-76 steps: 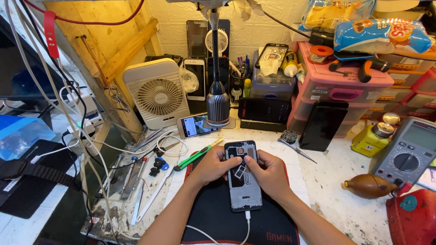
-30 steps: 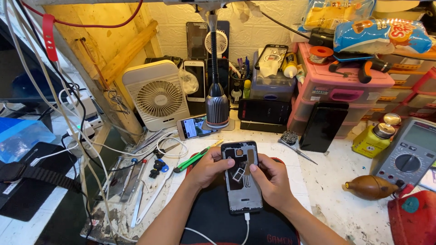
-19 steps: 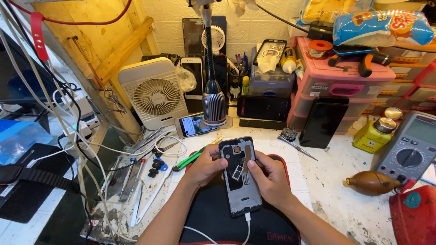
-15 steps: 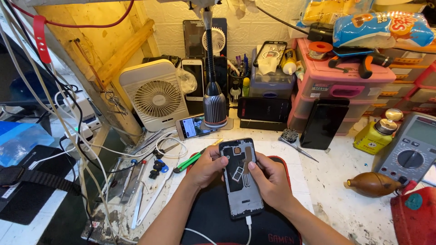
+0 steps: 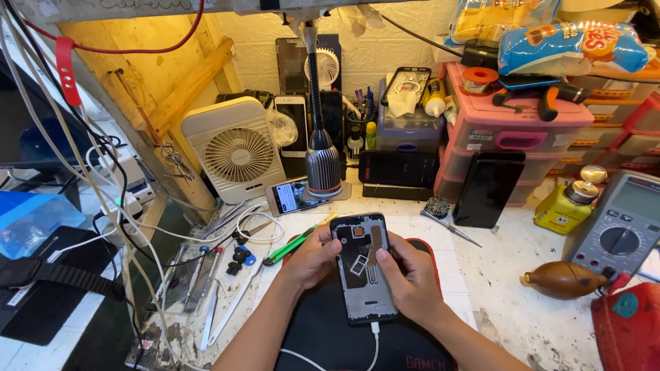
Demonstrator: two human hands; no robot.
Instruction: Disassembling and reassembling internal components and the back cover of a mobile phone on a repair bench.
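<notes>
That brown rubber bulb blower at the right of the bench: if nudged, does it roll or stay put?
The brown bulb blower lies on its side, rounded and tapering, so it would probably roll in a short curve rather than straight. It looks like soft rubber, likely light and squashy under a grip. The multimeter and red case close by would probably stop it.

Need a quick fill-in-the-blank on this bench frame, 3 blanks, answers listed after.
1. Both hands, left hand and right hand, hold an opened ____ with its back cover off.
2. A white cable plugs into the ____ end of the phone.
3. The white desk fan stands to the ____ of the lamp.

Missing words: phone; bottom; left
</notes>
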